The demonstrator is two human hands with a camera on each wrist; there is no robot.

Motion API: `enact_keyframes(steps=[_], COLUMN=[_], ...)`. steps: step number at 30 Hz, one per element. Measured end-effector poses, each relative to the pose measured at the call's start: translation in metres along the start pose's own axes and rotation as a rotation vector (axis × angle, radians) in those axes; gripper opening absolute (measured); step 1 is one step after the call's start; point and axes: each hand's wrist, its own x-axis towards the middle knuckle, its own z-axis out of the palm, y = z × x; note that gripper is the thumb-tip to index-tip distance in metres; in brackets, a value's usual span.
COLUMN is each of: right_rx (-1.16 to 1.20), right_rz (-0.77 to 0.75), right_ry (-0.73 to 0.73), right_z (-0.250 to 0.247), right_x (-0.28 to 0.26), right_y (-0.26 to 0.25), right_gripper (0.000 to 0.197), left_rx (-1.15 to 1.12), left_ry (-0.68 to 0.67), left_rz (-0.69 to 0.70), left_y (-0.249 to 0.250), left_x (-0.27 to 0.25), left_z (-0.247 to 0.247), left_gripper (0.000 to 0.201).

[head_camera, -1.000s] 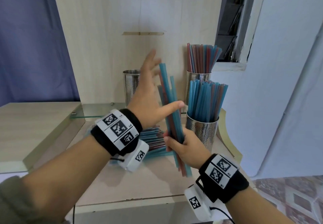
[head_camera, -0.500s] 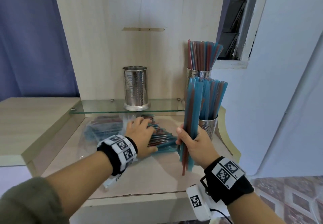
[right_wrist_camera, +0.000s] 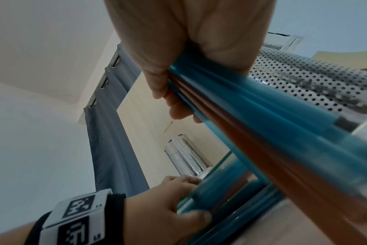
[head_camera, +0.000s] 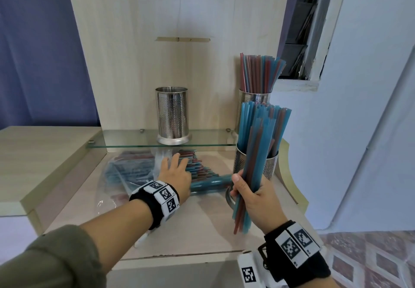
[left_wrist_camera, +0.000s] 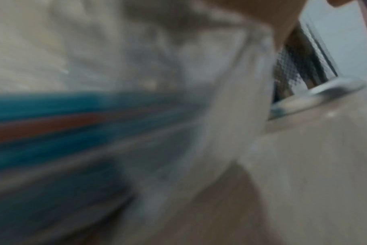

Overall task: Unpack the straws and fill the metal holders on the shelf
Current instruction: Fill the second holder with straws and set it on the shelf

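My right hand (head_camera: pixel 251 194) grips an upright bundle of blue and red straws (head_camera: pixel 256 152) just in front of the full front holder (head_camera: pixel 270 166); the right wrist view shows the fingers (right_wrist_camera: pixel 178 107) wrapped round that bundle (right_wrist_camera: pixel 262 116). Under the glass shelf (head_camera: pixel 134 140), my left hand (head_camera: pixel 174 173) lies on the loose straw pile (head_camera: pixel 198 166). In the right wrist view its thumb and fingers (right_wrist_camera: pixel 168 199) close round a bunch of straws (right_wrist_camera: pixel 216 187). An empty perforated metal holder (head_camera: pixel 172 114) stands on the shelf.
A second full holder (head_camera: pixel 253 98) stands at the back right. A clear plastic bag with more straws (head_camera: pixel 125 170) lies left of the pile. A wooden back panel, a side ledge on the left and a white wall on the right enclose the nook. The left wrist view is blurred.
My left hand came down from the upright bundle to the straw pile and took hold there. My right hand carried its bundle rightward, up against the front holder.
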Motion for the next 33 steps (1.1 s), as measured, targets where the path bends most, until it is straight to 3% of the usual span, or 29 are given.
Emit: enact_keyframes(steps=[4, 11, 16, 18, 21, 23, 26, 30, 33], right_rx=[0.001, -0.041, -0.087, -0.073, -0.064, -0.053, -0.034, 0.031, 0.08], right_rz=[-0.016, -0.017, -0.013, 0.005, 0.002, 0.0, -0.004, -0.032, -0.048], right_ry=[0.003, 0.006, 0.006, 0.007, 0.013, 0.026, 0.057, 0.095, 0.055], right_z=[0.0, 0.0, 0.001, 0.002, 0.005, 0.008, 0.012, 0.012, 0.01], right_x=[-0.001, 0.0, 0.002, 0.003, 0.004, 0.005, 0.007, 0.011, 0.015], right_y=[0.001, 0.002, 0.005, 0.005, 0.004, 0.003, 0.003, -0.004, -0.016], right_gripper=[0.037, 0.039, 0.037, 0.037, 0.037, 0.036, 0.031, 0.033, 0.032], left_rx=[-0.1, -0.412, -0.921, -1.189, -1.398, -1.528, -1.65, -1.521, -1.491], left_ry=[0.16, 0.315, 0.527, 0.699, 0.897, 0.869, 0.638, 0.453, 0.356], left_rz=[-0.065, -0.081, -0.017, 0.019, 0.095, 0.167, 0.217, 0.273, 0.316], left_y=[-0.006, -0.02, -0.029, -0.03, -0.024, -0.015, 0.01, 0.034, 0.042], left_x=[-0.001, 0.001, 0.002, -0.001, -0.013, -0.019, -0.025, -0.025, -0.027], left_z=[-0.004, -0.026, -0.045, -0.059, -0.084, -0.091, -0.081, -0.043, -0.025], left_gripper=[0.044, 0.018, 0.009, 0.012, 0.006, 0.007, 0.009, 0.008, 0.021])
